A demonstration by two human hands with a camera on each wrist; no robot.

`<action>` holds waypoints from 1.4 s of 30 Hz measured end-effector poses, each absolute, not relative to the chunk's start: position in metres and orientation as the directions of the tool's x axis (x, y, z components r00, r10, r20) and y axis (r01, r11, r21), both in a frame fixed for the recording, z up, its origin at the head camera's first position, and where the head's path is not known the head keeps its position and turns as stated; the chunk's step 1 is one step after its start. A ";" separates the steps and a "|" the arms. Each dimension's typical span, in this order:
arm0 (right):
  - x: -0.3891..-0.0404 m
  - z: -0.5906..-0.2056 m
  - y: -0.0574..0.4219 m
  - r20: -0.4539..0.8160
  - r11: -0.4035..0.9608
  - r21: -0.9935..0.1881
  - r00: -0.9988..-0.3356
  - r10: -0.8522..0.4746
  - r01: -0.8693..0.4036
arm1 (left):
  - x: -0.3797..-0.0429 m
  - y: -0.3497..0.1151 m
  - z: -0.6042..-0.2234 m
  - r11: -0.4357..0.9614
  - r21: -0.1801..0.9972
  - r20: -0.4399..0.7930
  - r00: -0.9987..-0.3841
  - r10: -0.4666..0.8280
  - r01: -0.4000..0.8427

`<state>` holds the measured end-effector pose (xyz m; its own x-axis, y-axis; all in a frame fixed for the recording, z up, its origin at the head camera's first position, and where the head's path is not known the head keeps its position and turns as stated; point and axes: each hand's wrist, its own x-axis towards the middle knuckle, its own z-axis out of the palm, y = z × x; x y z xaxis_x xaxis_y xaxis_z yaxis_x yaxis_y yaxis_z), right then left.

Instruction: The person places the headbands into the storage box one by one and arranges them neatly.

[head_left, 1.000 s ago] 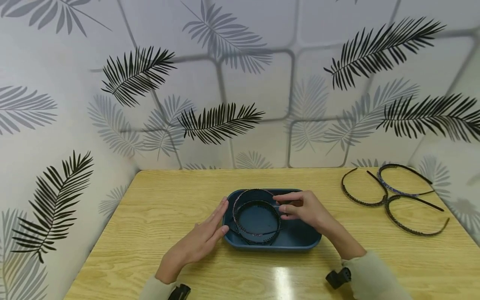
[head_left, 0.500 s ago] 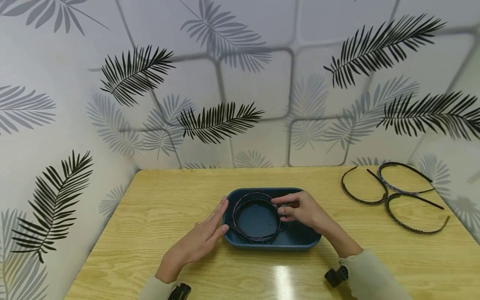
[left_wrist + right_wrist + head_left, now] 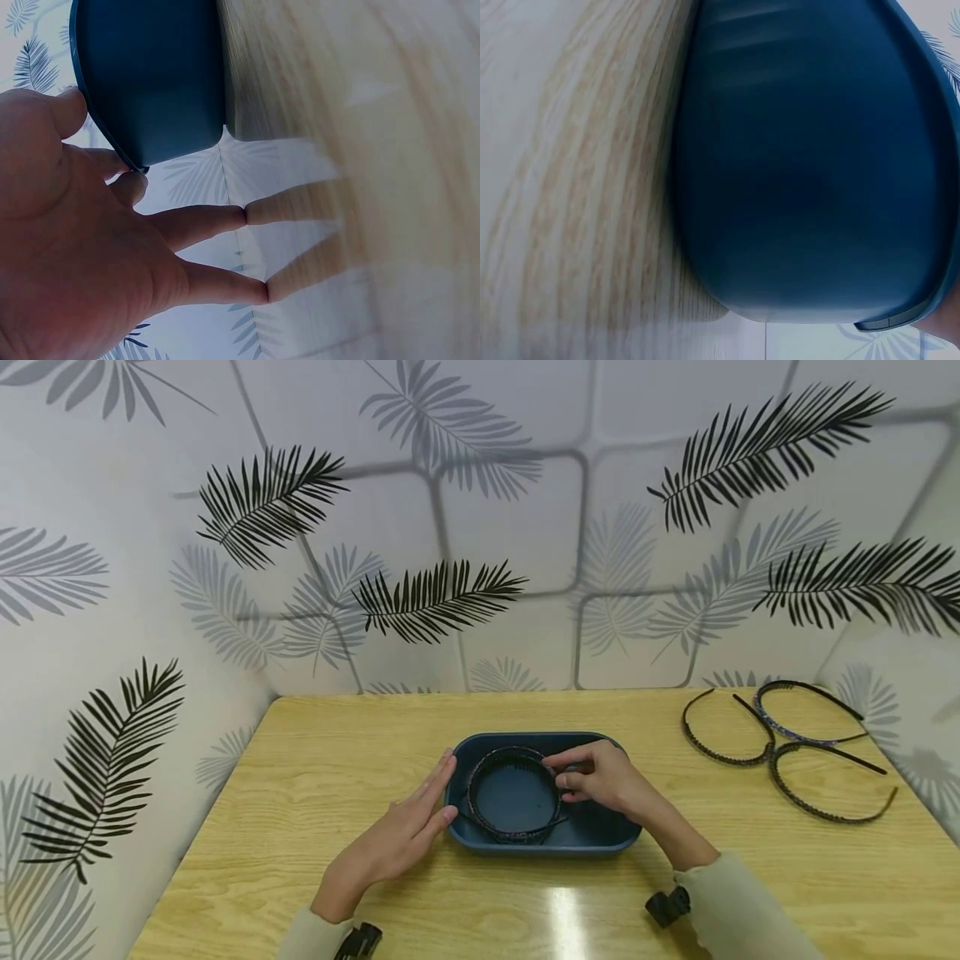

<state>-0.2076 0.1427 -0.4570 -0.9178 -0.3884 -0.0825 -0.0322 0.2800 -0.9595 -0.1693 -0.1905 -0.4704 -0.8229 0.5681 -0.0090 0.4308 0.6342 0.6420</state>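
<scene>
A dark blue oblong tub [image 3: 600,847] stands on the wooden table. Inside its left half, dark beaded headbands [image 3: 517,837] lie stacked, one ring nearly over another. At the right side of that stack, my right hand [image 3: 606,778] pinches the top headband between thumb and fingers. My left hand [image 3: 396,842] rests against the tub's left end with its fingers extended. In the left wrist view, thumb and fingertips of the left hand [image 3: 82,217] meet the rim, and two fingers reach down to the table. The right wrist view is mostly filled by the tub wall [image 3: 802,165], which hides the right fingers.
Three more headbands lie loosely grouped at the table's back right: a left one [image 3: 727,762], a bluish back one [image 3: 795,737] and a front one [image 3: 817,814]. A leaf-patterned wall [image 3: 517,635] rises behind the wooden table [image 3: 337,752].
The top headband has come down from a tilted position onto the others, so their rings now nearly line up. The right hand stays pinched at its side; the left hand has barely moved.
</scene>
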 end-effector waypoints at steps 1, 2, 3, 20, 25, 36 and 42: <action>-0.208 -0.457 0.142 -0.090 0.290 -0.957 -0.918 -0.386 -0.028 | -0.169 -0.191 -0.470 0.636 0.641 -0.012 -0.824 0.567 0.429; -0.208 -0.457 0.142 -0.099 0.299 -0.954 -0.918 -0.384 -0.022 | -0.169 -0.191 -0.471 0.638 0.641 -0.016 -0.825 0.565 0.425; -0.208 -0.457 0.141 -0.106 0.306 -0.952 -0.918 -0.382 -0.018 | -0.170 -0.191 -0.471 0.640 0.642 -0.019 -0.825 0.564 0.423; -0.211 -0.454 0.141 -0.146 0.338 -0.941 -0.910 -0.387 0.007 | -0.170 -0.191 -0.468 0.626 0.649 -0.008 -0.819 0.574 0.432; -0.211 -0.456 0.142 -0.128 0.337 -0.941 -0.907 -0.400 -0.016 | -0.170 -0.190 -0.468 0.626 0.654 -0.014 -0.820 0.572 0.425; -0.211 -0.456 0.140 -0.125 0.362 -0.932 -0.909 -0.397 -0.030 | -0.169 -0.191 -0.467 0.640 0.643 -0.018 -0.827 0.562 0.421; -0.212 -0.457 0.137 -0.112 0.383 -0.923 -0.919 -0.379 -0.046 | -0.169 -0.191 -0.468 0.636 0.639 -0.004 -0.825 0.566 0.433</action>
